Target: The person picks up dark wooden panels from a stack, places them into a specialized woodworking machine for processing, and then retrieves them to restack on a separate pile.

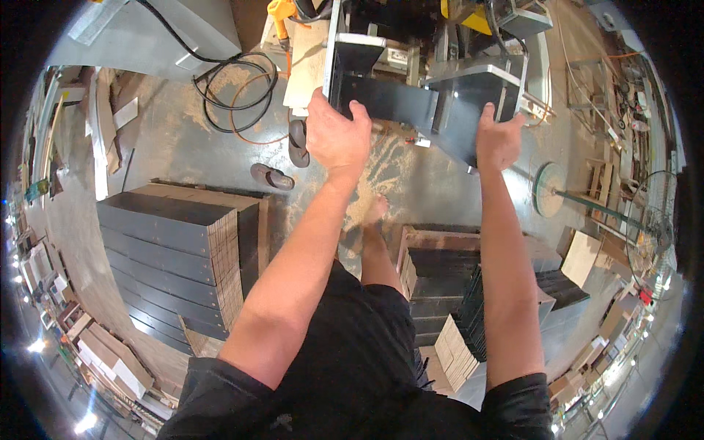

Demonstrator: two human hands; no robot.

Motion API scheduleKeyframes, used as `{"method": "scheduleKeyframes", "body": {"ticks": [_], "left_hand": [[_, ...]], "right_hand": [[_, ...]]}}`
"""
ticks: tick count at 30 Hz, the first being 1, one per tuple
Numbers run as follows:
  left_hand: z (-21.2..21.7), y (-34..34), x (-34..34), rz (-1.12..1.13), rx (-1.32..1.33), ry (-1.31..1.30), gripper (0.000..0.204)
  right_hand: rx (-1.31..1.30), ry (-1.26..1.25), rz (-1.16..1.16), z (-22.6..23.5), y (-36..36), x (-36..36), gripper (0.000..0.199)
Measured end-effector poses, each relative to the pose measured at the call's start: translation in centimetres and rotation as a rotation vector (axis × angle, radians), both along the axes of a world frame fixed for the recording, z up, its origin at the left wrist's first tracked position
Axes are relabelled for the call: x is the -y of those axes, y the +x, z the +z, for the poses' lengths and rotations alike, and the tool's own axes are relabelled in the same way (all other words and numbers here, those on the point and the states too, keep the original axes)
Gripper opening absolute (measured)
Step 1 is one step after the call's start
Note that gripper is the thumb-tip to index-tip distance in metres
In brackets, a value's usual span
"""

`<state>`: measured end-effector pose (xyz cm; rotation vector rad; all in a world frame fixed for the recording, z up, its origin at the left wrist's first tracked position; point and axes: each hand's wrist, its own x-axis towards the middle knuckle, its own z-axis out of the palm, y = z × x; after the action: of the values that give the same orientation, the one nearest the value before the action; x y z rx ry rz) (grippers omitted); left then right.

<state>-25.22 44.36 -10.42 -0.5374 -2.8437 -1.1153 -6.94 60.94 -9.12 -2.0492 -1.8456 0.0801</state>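
Both arms reach forward to a black panelled piece (396, 104) with pale, silvery edges, at the top middle. My left hand (337, 136) is closed round its left edge, thumb raised. My right hand (501, 138) grips the right side, thumb against a dark face and fingers partly hidden. Between the hands the black surface is smeared, and I cannot make out the piece's full shape. Behind it stands machinery with a yellow part (469, 16).
Stacked black boards (169, 249) sit at left, more black boards (440, 286) at right. Sandals (271, 177) and a coiled black cable (235, 92) lie on the sawdust-strewn floor. An orange tool (281, 15) rests at the top; a round-based stand (548, 189) is at right.
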Motion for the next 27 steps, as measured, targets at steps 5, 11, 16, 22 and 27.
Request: {"method": "scheduleKeyframes", "body": {"ticks": [5,11,16,22,27], "left_hand": [[0.7,-0.2,0.1,-0.055,0.044,0.010,0.059],[1.0,-0.2,-0.1,-0.064,0.055,-0.011,0.062],[0.5,-0.2,-0.1,-0.051,0.013,-0.024,0.065],[0.0,-0.1,-0.2,-0.053,-0.071,0.000,0.064],[0.6,0.1,-0.2,-0.061,0.032,-0.040,0.066]], "right_hand": [[0.032,-0.009,-0.039,0.6,-1.0,0.4,0.054],[0.062,-0.065,-0.110,0.9,-1.2,-0.2,0.055],[0.094,-0.104,-0.142,0.9,-1.5,-0.3,0.053],[0.069,-0.058,-0.132,0.1,-1.1,-0.5,0.051],[0.023,-0.049,-0.116,0.1,-0.8,-0.4,0.052]]}}
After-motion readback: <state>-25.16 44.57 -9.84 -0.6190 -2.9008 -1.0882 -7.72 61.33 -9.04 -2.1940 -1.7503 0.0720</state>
